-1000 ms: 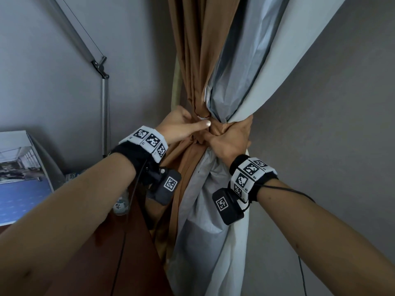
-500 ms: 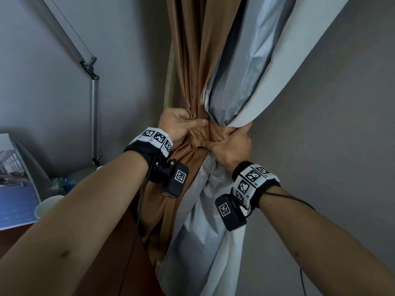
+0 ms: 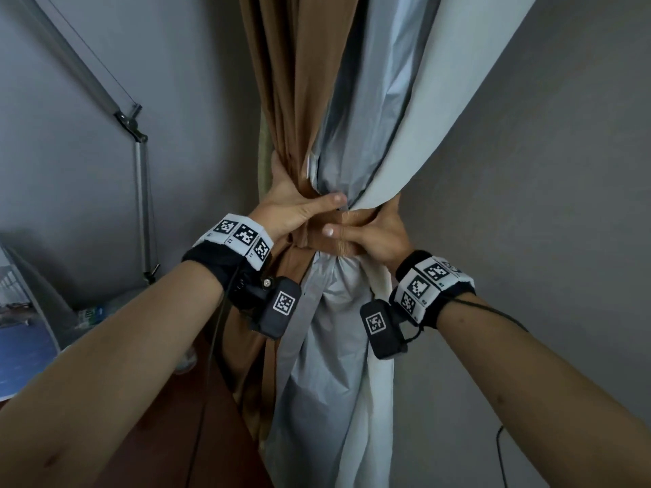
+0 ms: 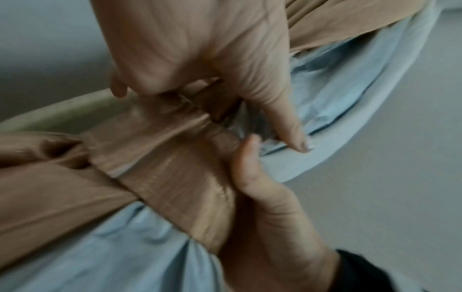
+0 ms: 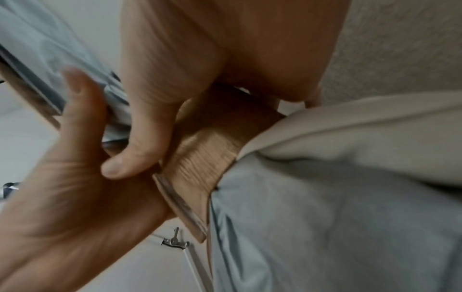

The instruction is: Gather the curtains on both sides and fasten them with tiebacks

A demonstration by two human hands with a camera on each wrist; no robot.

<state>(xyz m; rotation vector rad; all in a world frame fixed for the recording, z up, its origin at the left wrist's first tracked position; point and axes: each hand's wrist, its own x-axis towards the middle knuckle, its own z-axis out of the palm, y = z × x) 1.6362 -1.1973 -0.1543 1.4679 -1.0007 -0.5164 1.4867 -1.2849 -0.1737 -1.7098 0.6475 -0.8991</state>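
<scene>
At curtain (image 3: 299,100) waist: both hands grip tieback (image 3: 347,223); fingers hidden behind folds; wrist views blurred

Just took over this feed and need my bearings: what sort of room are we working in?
Probably an office or hotel-type room, at a wall beside a window. A lined brown curtain hangs bunched against the grey wall, a wooden desk stands at lower left, and a metal lamp arm rises behind it.

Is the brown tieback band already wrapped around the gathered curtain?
Yes, the tieback circles the curtain, both hands gripping it.
</scene>
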